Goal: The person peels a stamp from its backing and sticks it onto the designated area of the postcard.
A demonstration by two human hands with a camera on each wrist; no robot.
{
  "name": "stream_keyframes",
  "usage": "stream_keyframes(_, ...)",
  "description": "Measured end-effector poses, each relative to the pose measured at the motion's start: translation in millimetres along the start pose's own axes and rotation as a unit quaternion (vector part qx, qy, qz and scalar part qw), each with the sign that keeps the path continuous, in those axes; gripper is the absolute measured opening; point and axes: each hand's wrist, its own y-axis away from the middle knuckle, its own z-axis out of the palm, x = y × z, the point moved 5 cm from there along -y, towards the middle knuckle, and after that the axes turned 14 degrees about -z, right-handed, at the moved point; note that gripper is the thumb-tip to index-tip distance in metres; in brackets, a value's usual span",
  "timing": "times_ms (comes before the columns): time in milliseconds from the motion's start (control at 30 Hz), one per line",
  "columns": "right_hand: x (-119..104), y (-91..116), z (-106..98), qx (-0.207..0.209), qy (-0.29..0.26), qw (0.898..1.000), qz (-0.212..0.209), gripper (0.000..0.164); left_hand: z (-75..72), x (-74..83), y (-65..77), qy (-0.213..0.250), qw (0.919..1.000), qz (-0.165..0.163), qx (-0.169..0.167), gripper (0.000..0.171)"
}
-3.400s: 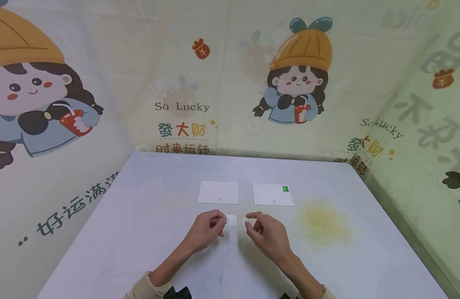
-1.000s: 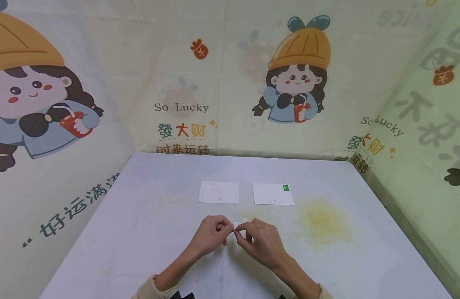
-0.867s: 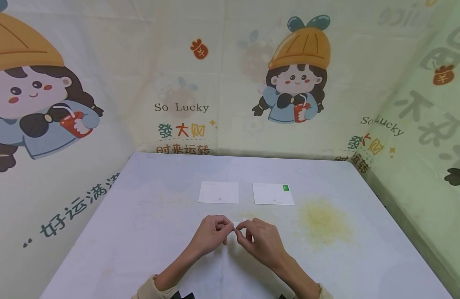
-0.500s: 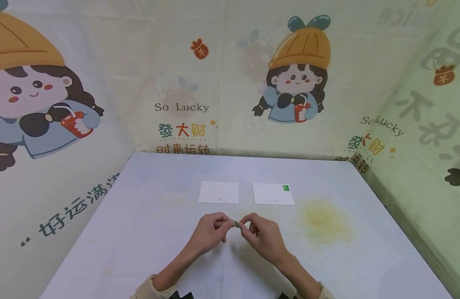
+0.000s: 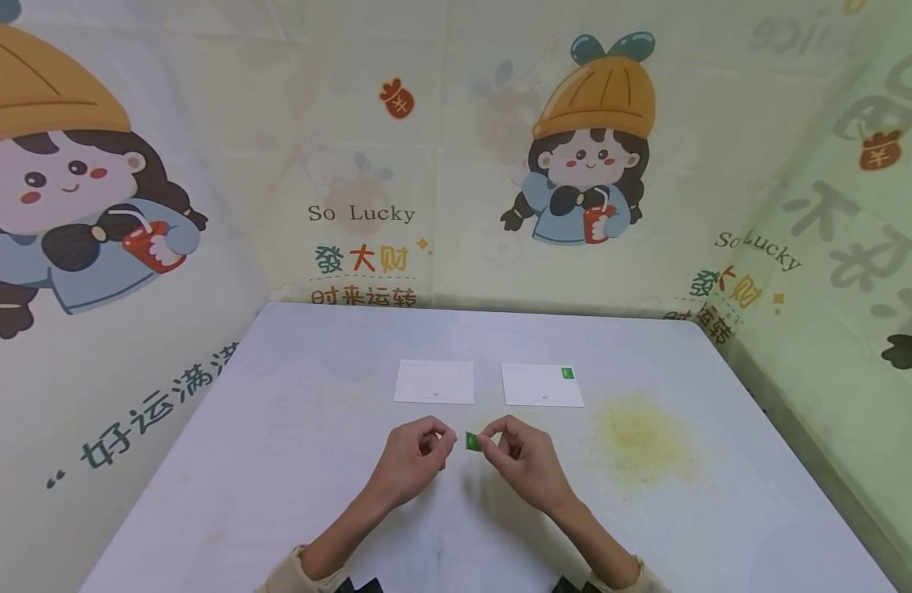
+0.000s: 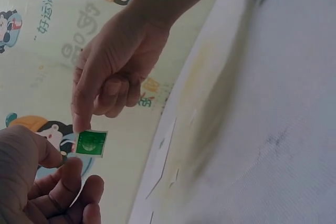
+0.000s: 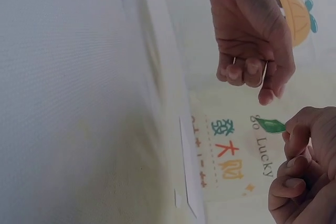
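Note:
My right hand (image 5: 526,461) pinches a small green postage stamp (image 5: 472,441) between thumb and index finger, above the table. In the left wrist view the stamp (image 6: 91,143) shows its printed face with a pale border; from the right wrist view the stamp (image 7: 271,125) looks slightly curved. My left hand (image 5: 409,463) is just left of it, apart from the stamp, its fingers curled and thumb tip near the index finger. A tiny dark spot shows at those left fingertips; what it is cannot be made out.
Two white cards lie side by side beyond the hands: a left card (image 5: 433,382) and a right card (image 5: 540,385) with a green stamp (image 5: 568,373) in its upper right corner. A small pale scrap (image 6: 174,176) lies on the table nearer me. Printed cloth surrounds the table.
The fingertips of both hands met around a small strip; now the hands have parted slightly. The green stamp is turned face to view and stays in the right hand alone.

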Motion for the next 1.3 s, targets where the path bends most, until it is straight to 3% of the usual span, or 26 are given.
stream_keyframes(233,4.3,0.4,-0.9,0.006,-0.021,0.999,0.031,0.004,-2.9,2.0,0.7,-0.025,0.9987,0.02,0.04,0.012)
stream_keyframes(600,2.4,-1.6,-1.6,0.007,-0.028,0.999,0.026,0.007,-7.6,-5.2,-4.2,-0.048,0.993,0.031,0.103,0.005)
stream_keyframes(767,4.6,-1.6,-1.9,0.012,-0.021,0.999,0.028,0.004,-9.0,-9.3,-6.9,-0.059,0.9912,0.036,0.113,0.006)
stream_keyframes(1000,8.7,-2.1,-1.3,0.014,-0.013,0.999,0.028,0.004,-11.3,-11.7,-9.2,-0.078,0.9888,0.042,0.12,0.021)
stream_keyframes(1300,15.7,-4.0,-1.0,0.017,-0.024,0.999,0.044,0.006,-13.4,-15.4,-13.0,-0.092,0.9885,0.026,0.117,0.03)
